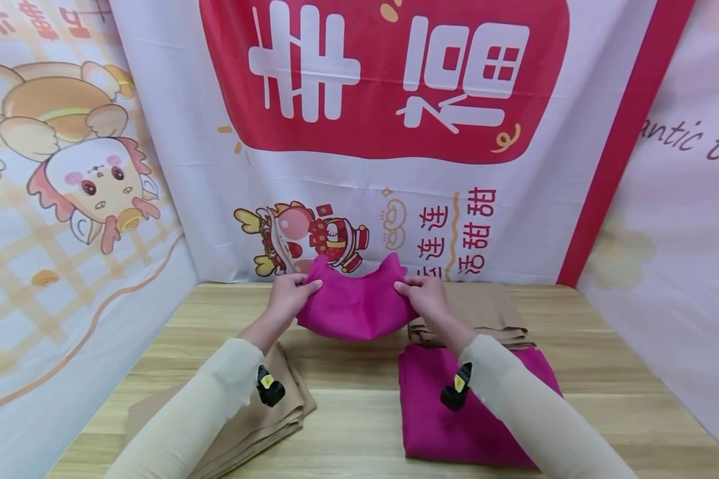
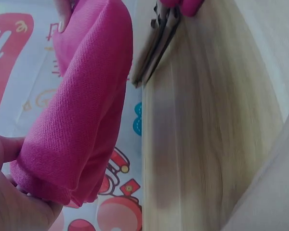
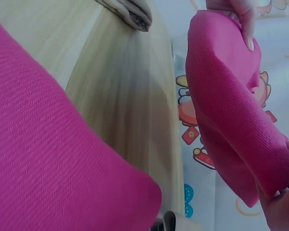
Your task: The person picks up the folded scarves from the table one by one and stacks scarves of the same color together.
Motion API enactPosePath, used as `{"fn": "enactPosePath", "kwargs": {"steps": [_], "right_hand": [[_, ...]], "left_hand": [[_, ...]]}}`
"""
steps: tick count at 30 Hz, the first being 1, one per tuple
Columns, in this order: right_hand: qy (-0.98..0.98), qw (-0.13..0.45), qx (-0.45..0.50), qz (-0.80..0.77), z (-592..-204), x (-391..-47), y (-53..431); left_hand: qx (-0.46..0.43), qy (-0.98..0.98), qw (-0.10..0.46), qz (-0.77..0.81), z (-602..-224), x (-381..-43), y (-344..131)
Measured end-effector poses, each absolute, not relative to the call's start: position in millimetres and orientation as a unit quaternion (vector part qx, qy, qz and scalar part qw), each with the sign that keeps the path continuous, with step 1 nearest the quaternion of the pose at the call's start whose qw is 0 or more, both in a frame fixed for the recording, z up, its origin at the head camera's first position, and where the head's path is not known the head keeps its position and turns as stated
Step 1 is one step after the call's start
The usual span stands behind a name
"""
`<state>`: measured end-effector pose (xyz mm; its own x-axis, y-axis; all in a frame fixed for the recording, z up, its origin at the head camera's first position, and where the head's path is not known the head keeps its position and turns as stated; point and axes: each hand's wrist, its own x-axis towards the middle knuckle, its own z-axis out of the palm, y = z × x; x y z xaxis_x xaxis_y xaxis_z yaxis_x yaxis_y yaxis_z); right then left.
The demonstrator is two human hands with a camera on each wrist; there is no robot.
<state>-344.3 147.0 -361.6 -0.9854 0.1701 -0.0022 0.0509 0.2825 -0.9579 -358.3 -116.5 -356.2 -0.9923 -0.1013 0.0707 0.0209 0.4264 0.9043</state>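
Bench [image 1: 347,426]: 1, wood-grained, carrying 3 folded piles.
Near tan pile [image 1: 251,432]: 1 of 2 tan; front left, partly hidden by the left arm.
Pink pile [image 1: 446,436]: 1; front right, layers not countable.
Far tan pile [image 1: 479,309]: second of 2; just behind the pink pile.
Pink cloth [image 1: 356,309]: 1; aloft over the bench's far half, long axis left to right, top edge dipping mid-span, end corners pointing up.
Hands: 2; left hand [image 1: 287,296] fingers pinch its left end, right hand [image 1: 427,296] fingers its right.
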Motion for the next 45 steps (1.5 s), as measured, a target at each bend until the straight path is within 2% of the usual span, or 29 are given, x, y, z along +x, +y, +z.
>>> {"fn": "enactPosePath", "kwargs": {"steps": [10,22,35,45], "right_hand": [[-0.801,0.044,-0.069,0.593,-354.5,-333.7,169.5],[-0.803,0.052,-0.061,0.590,-349.6,-320.3,192.4],[-0.811,0.043,-0.058,0.581,-347.5,-306.7,217.1],[-0.798,0.065,-0.038,0.598,-351.0,-290.4,241.7]], "left_hand": [[-0.002,-0.828,0.071,-0.556,-353.6,-345.5,-102.1],[-0.005,-0.805,0.046,-0.592,-350.5,-334.1,-85.7],[-0.033,-0.777,0.048,-0.626,-352.7,-317.6,-69.3],[-0.045,-0.757,0.036,-0.651,-357.7,-307.4,-51.1]]}}
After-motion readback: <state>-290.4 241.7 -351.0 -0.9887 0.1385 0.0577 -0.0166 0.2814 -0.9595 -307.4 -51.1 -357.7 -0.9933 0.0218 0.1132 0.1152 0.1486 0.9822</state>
